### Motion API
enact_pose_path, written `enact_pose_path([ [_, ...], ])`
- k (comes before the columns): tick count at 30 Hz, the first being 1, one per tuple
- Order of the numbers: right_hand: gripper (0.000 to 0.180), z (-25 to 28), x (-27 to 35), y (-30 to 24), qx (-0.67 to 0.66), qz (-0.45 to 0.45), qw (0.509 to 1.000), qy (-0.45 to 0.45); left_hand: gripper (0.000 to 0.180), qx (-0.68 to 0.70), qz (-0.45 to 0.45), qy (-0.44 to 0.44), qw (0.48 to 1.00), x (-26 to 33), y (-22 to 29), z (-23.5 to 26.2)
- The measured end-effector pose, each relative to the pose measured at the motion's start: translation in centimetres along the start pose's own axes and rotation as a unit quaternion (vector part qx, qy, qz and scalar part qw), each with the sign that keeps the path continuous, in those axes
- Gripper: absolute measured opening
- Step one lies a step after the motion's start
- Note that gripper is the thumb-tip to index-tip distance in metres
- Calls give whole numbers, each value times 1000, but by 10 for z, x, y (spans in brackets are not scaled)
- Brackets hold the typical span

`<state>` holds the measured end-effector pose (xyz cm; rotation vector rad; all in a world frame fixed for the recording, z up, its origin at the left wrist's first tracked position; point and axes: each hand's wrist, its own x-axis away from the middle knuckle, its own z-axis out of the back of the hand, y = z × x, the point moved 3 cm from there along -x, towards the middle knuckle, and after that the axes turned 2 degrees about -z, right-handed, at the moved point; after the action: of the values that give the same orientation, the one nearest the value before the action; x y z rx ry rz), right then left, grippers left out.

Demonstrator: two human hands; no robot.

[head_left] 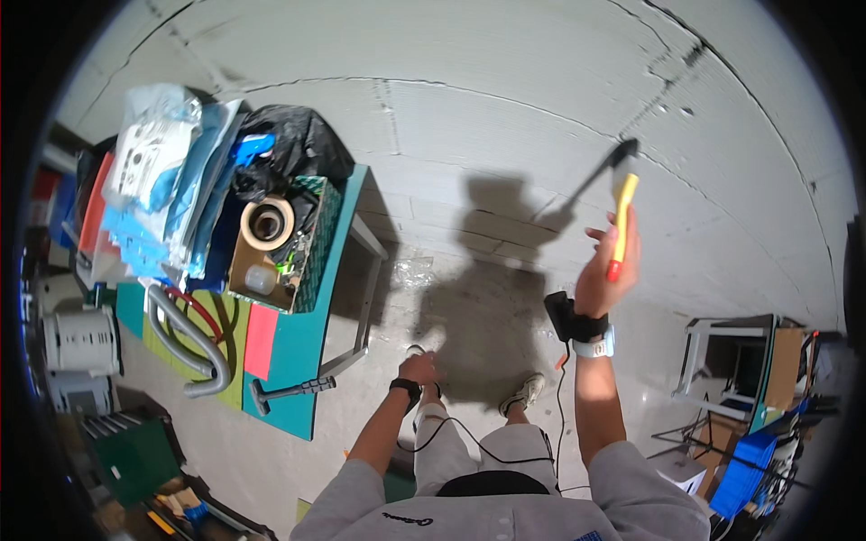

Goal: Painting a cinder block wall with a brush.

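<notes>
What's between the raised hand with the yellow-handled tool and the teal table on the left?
In the head view, only bare grey block wall with the person's shadow lies between the right hand, gripping the yellow-handled tool, and the teal table.

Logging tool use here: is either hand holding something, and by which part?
The right hand grips a paint brush by its yellow, red-tipped handle, bristles up by the wall. The left hand holds nothing visible.
</notes>
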<state>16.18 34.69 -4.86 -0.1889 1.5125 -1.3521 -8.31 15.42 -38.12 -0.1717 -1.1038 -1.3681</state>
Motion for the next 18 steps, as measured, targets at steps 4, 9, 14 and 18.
enact_pose_path([
  [4,34,-45,16,-1,6,34,999,-9,93,-131,3,-284,950,11,-46,-76],
  [9,35,-96,30,-13,-51,168,978,-108,61,-41,-54,-332,941,28,-30,-81],
  [14,38,-128,36,-47,-61,186,949,-248,61,55,-55,-350,934,30,-57,-78],
  [18,40,-160,33,-63,-60,229,942,-238,90,45,-15,-389,920,26,-53,-81],
])
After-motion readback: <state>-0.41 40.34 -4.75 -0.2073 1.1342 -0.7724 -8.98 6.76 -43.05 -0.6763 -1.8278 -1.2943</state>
